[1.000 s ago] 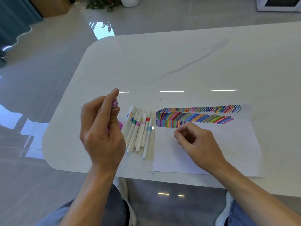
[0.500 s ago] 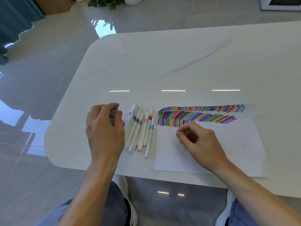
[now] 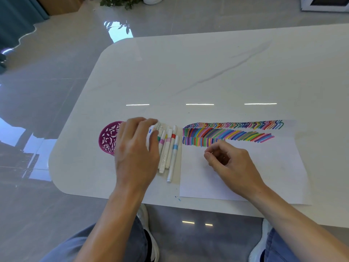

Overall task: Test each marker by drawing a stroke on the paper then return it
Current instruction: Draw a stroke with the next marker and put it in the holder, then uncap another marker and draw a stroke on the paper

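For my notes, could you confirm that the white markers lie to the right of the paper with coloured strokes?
Not quite: the head view shows the white markers lying to the left of the paper with coloured strokes, not its right.

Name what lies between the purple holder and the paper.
A row of white markers lies side by side between the holder and the paper. The left hand covers its left part. The head view shows this.

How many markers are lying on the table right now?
6 markers in a row left of the paper: blue-banded, green, pink, pink, red, light-blue. The left grip covers the blue end, so more may be hidden.
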